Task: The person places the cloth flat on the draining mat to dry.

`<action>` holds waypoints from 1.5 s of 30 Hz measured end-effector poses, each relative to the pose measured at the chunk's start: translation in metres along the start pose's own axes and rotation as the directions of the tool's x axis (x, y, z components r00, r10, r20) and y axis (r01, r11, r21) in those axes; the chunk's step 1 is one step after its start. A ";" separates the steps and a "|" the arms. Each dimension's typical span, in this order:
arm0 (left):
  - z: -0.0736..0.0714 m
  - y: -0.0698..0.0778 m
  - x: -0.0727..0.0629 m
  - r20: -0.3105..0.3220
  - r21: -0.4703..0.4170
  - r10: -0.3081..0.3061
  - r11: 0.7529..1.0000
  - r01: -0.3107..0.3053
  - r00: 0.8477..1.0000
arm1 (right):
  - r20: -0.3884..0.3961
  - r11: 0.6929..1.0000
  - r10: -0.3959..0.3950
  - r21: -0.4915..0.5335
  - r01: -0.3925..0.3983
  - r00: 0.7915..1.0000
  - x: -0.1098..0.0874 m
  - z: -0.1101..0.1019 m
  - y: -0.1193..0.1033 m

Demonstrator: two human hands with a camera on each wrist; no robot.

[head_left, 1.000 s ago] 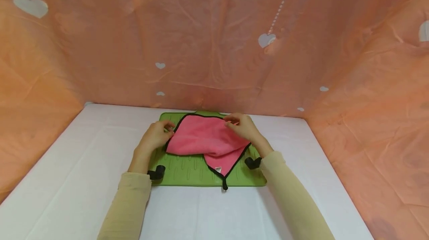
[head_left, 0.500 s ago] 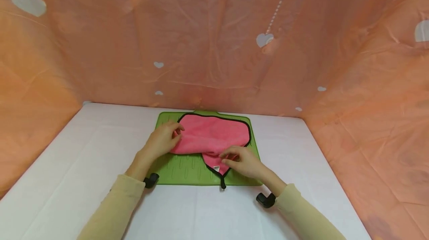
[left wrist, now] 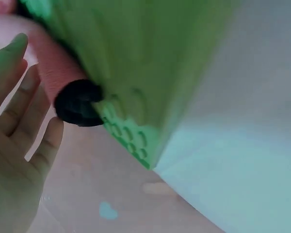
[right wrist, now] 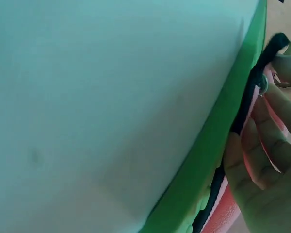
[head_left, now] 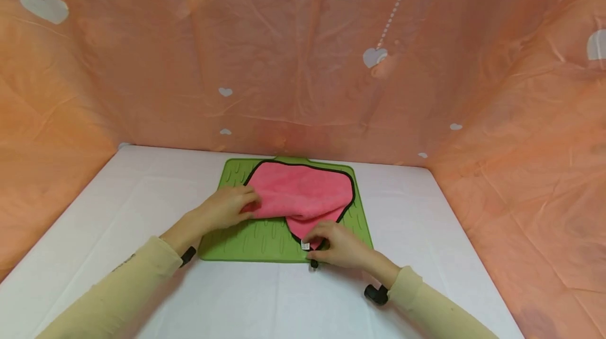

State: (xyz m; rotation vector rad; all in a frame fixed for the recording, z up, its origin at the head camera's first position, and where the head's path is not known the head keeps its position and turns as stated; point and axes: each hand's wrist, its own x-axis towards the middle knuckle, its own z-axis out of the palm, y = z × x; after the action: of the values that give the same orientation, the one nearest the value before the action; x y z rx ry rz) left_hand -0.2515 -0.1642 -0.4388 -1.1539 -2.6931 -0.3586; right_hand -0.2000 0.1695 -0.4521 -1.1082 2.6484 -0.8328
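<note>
A pink towel [head_left: 303,183] with black edging lies on a green ridged mat [head_left: 255,244], its front left part folded back. Its near right corner, with a white label [head_left: 305,245] and a black hanging loop [right wrist: 276,43], points toward the mat's front edge. My right hand [head_left: 338,244] pinches that corner between thumb and fingers, beside the loop. At the fold on the left, my left hand [head_left: 229,206] has its fingertips right at the towel. The left wrist view shows its fingers [left wrist: 48,141] fairly straight beside the rolled fold.
The mat lies on a white-covered table [head_left: 156,197] near its back edge. Orange curtains [head_left: 265,65] printed with pale hearts enclose the back and sides. A black wrist camera [head_left: 376,294] sits by the right sleeve, another [head_left: 188,256] by the left.
My right hand has left the towel's far right edge and come down to its near corner. My left hand shifted to the right along the left side, then slightly nearer, staying at the fold.
</note>
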 end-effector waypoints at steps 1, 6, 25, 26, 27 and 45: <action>0.001 -0.001 -0.001 0.009 0.020 0.019 1.000 -0.019 1.000 | 0.002 1.000 -0.003 -0.016 0.003 1.000 0.000 0.000 -0.001; 0.005 -0.006 -0.007 0.038 0.075 0.081 0.994 -0.083 0.996 | 0.009 0.998 -0.010 -0.066 0.010 1.000 0.000 0.002 -0.002; 0.011 -0.014 -0.005 -0.028 0.026 0.123 0.992 -0.122 0.992 | 0.072 0.989 -0.095 -0.109 0.103 0.993 0.001 -0.002 0.003; 0.010 -0.014 -0.005 -0.035 0.019 0.117 0.993 -0.117 0.992 | 0.070 0.989 -0.098 -0.102 0.105 0.993 0.001 -0.003 0.003; 0.009 -0.015 -0.005 -0.045 0.017 0.112 0.994 -0.111 0.993 | 0.067 0.989 -0.103 -0.100 0.109 0.992 0.000 -0.003 0.003; -0.012 -0.024 0.006 -0.148 -0.038 -0.019 0.999 0.013 0.989 | -0.032 0.984 -0.152 -0.099 0.148 0.988 -0.011 -0.013 0.006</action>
State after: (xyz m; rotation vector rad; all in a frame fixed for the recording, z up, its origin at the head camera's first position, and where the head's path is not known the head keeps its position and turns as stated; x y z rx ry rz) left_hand -0.2719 -0.1800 -0.4294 -1.0707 -2.5781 -0.4784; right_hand -0.2001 0.1864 -0.4449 -1.3425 2.6892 -0.7669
